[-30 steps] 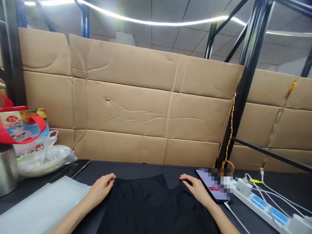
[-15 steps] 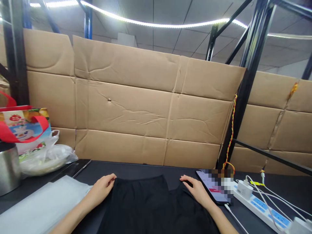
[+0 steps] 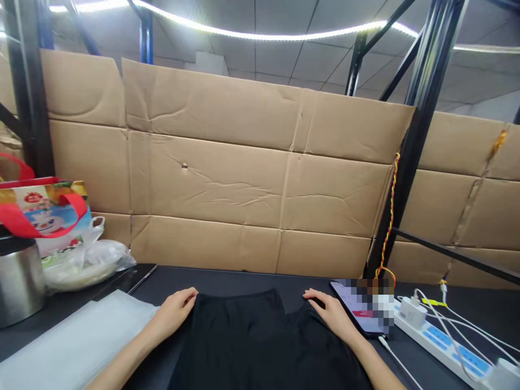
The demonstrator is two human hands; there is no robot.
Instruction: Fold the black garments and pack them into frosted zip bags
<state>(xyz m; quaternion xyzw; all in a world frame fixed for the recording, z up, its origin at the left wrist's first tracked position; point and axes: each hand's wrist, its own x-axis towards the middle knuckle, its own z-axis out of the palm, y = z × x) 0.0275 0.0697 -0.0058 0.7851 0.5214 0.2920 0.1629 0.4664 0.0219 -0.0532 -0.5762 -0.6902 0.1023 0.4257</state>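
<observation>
A black garment lies spread on the dark table in front of me; its exact kind cannot be told. Its upper edge runs straight on the left, then dips in a notch before the right part. My left hand is at the upper left corner, with its fingers curled and pinching the cloth there. At the upper right part rests my right hand, palm down, fingers stretched out and thumb apart, touching the garment's edge. Under my left forearm lies a whitish, flat plastic sheet or bag.
A phone with a charging cable lies right of my right hand, beside a white power strip with plugs and cables. On the left stand a metal cup, a colourful bag and a clear plastic bag. Cardboard walls the back.
The view has shifted slightly, so most things sit a little farther right. Both hands keep nearly the same places on the black garment.
</observation>
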